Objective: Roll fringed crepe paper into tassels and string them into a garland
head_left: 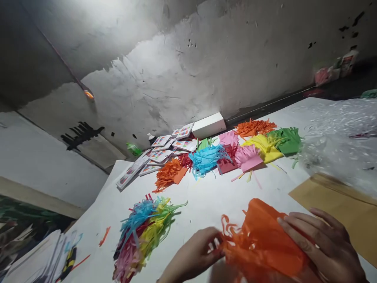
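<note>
A sheet of orange tissue paper (268, 236) with one end cut into thin strips lies between my hands at the lower right. My left hand (200, 251) has its fingers closed on the loose strips at the left end. My right hand (326, 243) holds the uncut part at its right side, fingers stretched over the top; its thumb is hidden. Left of my hands lies a heap of mixed cut paper strips (147, 232) in blue, yellow, green and pink. The lower edge of the orange paper is blurred.
Fringed tissue papers in blue (207, 159), yellow (263, 147), green (288, 141) and orange (171, 173) lie across the table. Behind them are picture-printed packets (160, 155) and a white box (209, 125). Clear plastic (338, 145) and a brown envelope (338, 208) lie right.
</note>
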Tool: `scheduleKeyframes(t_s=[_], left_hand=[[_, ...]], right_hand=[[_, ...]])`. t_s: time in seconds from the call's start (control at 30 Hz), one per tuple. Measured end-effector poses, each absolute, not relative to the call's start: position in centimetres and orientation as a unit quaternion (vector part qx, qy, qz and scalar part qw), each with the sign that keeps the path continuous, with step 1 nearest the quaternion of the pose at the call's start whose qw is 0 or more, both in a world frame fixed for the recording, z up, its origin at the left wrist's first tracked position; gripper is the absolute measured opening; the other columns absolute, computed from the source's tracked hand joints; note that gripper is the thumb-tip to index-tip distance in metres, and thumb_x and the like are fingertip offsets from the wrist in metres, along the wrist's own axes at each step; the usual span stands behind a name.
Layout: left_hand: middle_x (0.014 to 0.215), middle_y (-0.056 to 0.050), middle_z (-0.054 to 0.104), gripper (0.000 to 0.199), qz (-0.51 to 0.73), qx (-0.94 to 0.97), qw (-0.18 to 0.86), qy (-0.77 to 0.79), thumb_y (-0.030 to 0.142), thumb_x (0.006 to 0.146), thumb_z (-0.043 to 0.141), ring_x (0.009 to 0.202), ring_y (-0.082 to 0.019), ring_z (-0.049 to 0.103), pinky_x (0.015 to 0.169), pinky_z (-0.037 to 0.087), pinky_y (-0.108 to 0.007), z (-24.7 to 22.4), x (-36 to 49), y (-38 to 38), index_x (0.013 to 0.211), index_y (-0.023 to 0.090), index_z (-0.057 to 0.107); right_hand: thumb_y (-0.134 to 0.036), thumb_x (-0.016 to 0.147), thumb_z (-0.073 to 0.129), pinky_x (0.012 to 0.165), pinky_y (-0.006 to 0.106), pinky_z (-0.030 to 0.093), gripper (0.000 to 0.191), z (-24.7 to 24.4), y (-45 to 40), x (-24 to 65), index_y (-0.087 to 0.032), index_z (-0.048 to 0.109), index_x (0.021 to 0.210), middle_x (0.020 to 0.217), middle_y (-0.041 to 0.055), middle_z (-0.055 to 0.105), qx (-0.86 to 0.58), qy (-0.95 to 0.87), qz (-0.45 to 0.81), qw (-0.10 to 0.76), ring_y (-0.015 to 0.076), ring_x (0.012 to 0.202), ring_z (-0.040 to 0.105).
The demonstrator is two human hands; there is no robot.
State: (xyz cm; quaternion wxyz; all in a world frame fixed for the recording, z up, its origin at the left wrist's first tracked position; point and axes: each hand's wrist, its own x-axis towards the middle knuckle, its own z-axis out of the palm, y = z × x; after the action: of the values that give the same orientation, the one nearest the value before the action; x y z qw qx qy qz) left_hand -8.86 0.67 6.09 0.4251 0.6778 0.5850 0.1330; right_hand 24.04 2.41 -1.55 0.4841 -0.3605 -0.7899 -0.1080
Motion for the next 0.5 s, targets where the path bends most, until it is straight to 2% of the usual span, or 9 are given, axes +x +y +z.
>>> scheduleKeyframes(t_s=[0.07,0.17,0.23,0.27,0.33,0.4,0.47,0.5], left_hand=[[0.096,-0.009,0.073,0.031,0.049,0.69,0.315,0.65,0.04,0.071,0.078,0.086,-0.027,0.063,0.083,0.047,-0.037,6.5,-10.9,0.1,0.097,0.023,0.074],[0.127,-0.014,0.064,0.05,0.141,0.693,0.254,0.66,0.047,0.075,0.074,0.117,-0.034,0.056,0.102,0.04,-0.044,7.5,-10.3,0.6,0.119,0.025,0.068],[0.14,-0.014,0.055,0.063,0.234,0.717,0.319,0.574,0.057,0.078,0.07,0.127,-0.032,0.049,0.109,0.034,-0.043,7.7,-7.6,1.7,0.131,0.025,0.06],[0.138,-0.014,0.057,0.066,0.265,0.721,0.377,0.517,0.063,0.076,0.068,0.126,-0.032,0.05,0.108,0.036,-0.042,7.5,-5.9,2.3,0.129,0.024,0.061],[0.12,-0.015,0.067,0.076,0.284,0.69,0.518,0.419,0.075,0.07,0.065,0.113,-0.032,0.058,0.1,0.044,-0.041,6.6,-2.6,3.5,0.119,0.017,0.068],[0.098,-0.015,0.071,0.087,0.278,0.612,0.628,0.392,0.085,0.063,0.06,0.095,-0.032,0.065,0.086,0.05,-0.041,5.2,0.2,3.9,0.105,0.011,0.072],[0.095,-0.018,0.07,0.106,0.284,0.554,0.671,0.403,0.099,0.057,0.038,0.09,-0.033,0.066,0.08,0.051,-0.042,4.0,2.3,3.3,0.105,0.01,0.071],[0.103,-0.02,0.069,0.116,0.295,0.533,0.687,0.397,0.103,0.054,0.025,0.096,-0.034,0.065,0.081,0.05,-0.043,3.5,3.3,2.7,0.11,0.011,0.069]], right_hand=[[-0.011,0.098,0.041,0.117,0.042,0.027,0.04,-1.5,2.4,25.0,-0.028,0.063,0.127,0.109,0.0028,0.074,-0.363,-0.792,-0.121,0.476,0.0174,0.102,0.068],[-0.009,0.098,0.042,0.115,0.041,0.031,0.039,-1.0,2.4,25.1,-0.027,0.064,0.125,0.105,0.0021,0.075,-0.329,-0.803,-0.125,0.48,0.0166,0.1,0.069],[-0.011,0.099,0.042,0.113,0.042,0.032,0.037,-0.4,2.2,24.6,-0.025,0.064,0.124,0.102,0.0023,0.075,-0.305,-0.807,-0.11,0.495,0.0172,0.099,0.069],[-0.013,0.099,0.041,0.112,0.043,0.033,0.036,0.0,2.1,24.3,-0.024,0.064,0.124,0.102,0.0027,0.075,-0.299,-0.805,-0.096,0.504,0.0181,0.099,0.069],[-0.019,0.1,0.037,0.11,0.046,0.034,0.036,0.5,1.9,23.8,-0.023,0.064,0.124,0.103,0.0044,0.075,-0.3,-0.796,-0.07,0.522,0.0205,0.1,0.069],[-0.021,0.101,0.036,0.108,0.047,0.035,0.037,0.6,1.8,23.7,-0.023,0.064,0.124,0.103,0.0054,0.074,-0.312,-0.783,-0.055,0.536,0.0218,0.099,0.068],[-0.017,0.099,0.037,0.106,0.047,0.035,0.037,0.2,2.0,23.9,-0.023,0.065,0.122,0.101,0.0052,0.073,-0.323,-0.773,-0.05,0.544,0.021,0.098,0.067],[-0.015,0.097,0.039,0.105,0.046,0.035,0.037,-0.1,2.2,24.1,-0.023,0.065,0.121,0.1,0.005,0.073,-0.329,-0.769,-0.051,0.545,0.0204,0.097,0.067]])
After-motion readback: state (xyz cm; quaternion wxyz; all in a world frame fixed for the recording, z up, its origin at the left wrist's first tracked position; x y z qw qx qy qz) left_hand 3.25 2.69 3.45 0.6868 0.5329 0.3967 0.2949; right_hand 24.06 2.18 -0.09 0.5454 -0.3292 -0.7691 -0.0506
